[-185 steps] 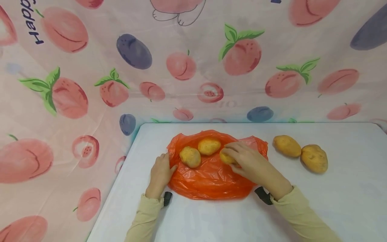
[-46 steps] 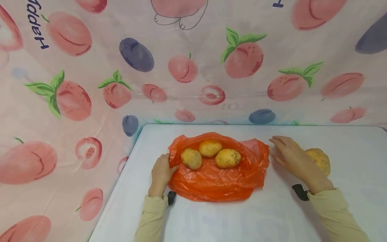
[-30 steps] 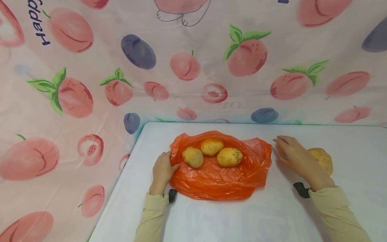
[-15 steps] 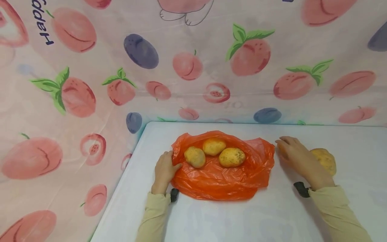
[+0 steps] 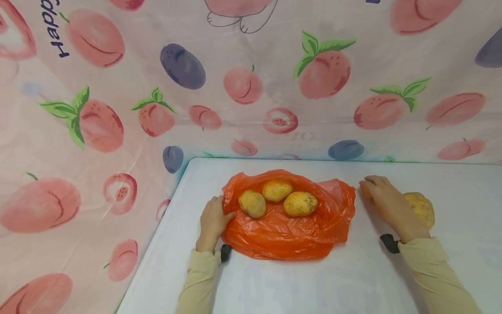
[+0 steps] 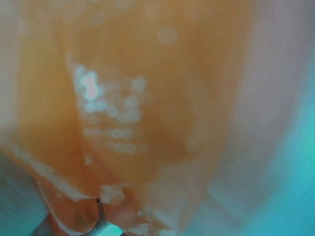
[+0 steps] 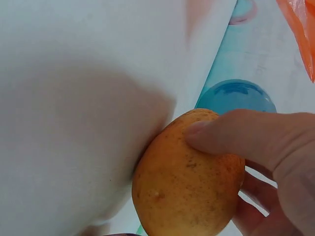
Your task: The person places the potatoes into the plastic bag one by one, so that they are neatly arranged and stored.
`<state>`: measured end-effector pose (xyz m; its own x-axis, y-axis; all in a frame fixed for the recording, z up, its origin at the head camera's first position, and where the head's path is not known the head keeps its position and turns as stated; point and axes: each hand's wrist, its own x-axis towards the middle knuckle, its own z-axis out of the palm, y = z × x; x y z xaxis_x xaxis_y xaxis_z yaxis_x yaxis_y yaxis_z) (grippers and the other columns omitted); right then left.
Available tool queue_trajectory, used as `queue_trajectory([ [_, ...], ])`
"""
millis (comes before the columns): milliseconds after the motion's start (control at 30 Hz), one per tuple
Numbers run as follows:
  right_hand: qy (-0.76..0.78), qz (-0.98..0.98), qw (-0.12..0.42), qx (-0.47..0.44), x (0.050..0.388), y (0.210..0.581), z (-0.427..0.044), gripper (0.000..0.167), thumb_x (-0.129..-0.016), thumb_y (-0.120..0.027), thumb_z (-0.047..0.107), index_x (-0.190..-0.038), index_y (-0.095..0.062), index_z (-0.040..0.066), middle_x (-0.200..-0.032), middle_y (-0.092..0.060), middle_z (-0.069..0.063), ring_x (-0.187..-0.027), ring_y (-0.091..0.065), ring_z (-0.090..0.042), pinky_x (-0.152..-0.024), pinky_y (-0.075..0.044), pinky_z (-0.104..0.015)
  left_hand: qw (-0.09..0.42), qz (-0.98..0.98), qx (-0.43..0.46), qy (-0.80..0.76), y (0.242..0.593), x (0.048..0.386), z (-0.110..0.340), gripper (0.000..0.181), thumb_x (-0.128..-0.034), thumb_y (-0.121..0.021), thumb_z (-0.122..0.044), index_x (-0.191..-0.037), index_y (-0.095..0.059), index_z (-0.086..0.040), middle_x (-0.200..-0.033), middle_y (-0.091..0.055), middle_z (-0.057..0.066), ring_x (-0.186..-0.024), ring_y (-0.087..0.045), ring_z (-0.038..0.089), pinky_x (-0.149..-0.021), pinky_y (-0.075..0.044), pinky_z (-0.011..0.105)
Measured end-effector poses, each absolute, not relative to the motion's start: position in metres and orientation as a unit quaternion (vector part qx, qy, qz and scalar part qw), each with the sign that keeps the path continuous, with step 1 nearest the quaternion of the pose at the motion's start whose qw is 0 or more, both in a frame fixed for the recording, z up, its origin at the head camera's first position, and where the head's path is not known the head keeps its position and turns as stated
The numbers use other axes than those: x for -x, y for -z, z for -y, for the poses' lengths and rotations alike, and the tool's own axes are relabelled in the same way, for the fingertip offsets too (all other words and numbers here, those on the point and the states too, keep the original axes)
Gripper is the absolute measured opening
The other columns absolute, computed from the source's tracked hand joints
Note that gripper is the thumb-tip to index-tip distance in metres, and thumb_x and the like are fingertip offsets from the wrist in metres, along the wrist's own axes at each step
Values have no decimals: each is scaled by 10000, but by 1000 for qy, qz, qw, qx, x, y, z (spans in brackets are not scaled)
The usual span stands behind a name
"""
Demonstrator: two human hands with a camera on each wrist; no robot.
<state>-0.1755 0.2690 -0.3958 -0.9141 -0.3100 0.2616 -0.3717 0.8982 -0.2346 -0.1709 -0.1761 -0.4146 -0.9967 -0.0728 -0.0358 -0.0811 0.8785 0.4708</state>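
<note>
A: What do you have in your right hand (image 5: 386, 203)?
B: You grip a potato (image 7: 189, 182), thumb and fingers curled round it, right of centre in the head view. A second potato (image 5: 423, 208) shows further right, partly hidden.
A: And your left hand (image 5: 213, 220)?
B: It touches the left edge of the orange bag (image 5: 280, 240), lower centre, where three potatoes (image 5: 300, 204) lie; the left-wrist view is too blurred to tell whether you pinch it.

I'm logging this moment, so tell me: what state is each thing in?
Bag: open, crumpled, spread on the table.
Three potatoes: unpeeled, resting on the bag's plastic.
Fourth potato: unpeeled, held.
Right hand: gripping the fourth potato.
Fifth potato: unpeeled, on the table, partly hidden.
Left hand: touching the bag's left edge; grip unclear.
</note>
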Motion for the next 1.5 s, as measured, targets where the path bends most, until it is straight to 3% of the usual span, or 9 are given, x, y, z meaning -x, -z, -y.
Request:
queue_trajectory([
  [533, -175, 949, 162, -208, 165, 369, -262, 495, -715, -799, -112, -1172, -614, -72, -1238, -549, -295, -1172, -477, -464, -925, -462, -641, 6, -969, 41, -245, 413, 170, 175, 621, -856, -788, -216, -1367, -523, 16, -1199, -599, 182, -1059, -540, 327, -986, -489, 486],
  [1000, -177, 949, 167, -201, 150, 344, -242, 525, -770, -787, -33, -1252, -579, -51, -1294, -535, -271, -1196, -488, -452, -917, -470, -644, 6, -969, 37, -245, 414, 170, 175, 626, -865, -779, -222, -1380, -513, 17, -1233, -591, 195, -1084, -541, 342, -996, -480, 501],
  [1500, -172, 940, 204, -214, 140, 321, -229, 567, -740, -800, -56, -1266, -589, -37, -1302, -544, -233, -1201, -505, -412, -885, -502, -619, 6, -970, 38, -241, 414, 170, 175, 608, -862, -783, -224, -1360, -527, 13, -1131, -593, 162, -1008, -530, 307, -941, -506, 462],
])
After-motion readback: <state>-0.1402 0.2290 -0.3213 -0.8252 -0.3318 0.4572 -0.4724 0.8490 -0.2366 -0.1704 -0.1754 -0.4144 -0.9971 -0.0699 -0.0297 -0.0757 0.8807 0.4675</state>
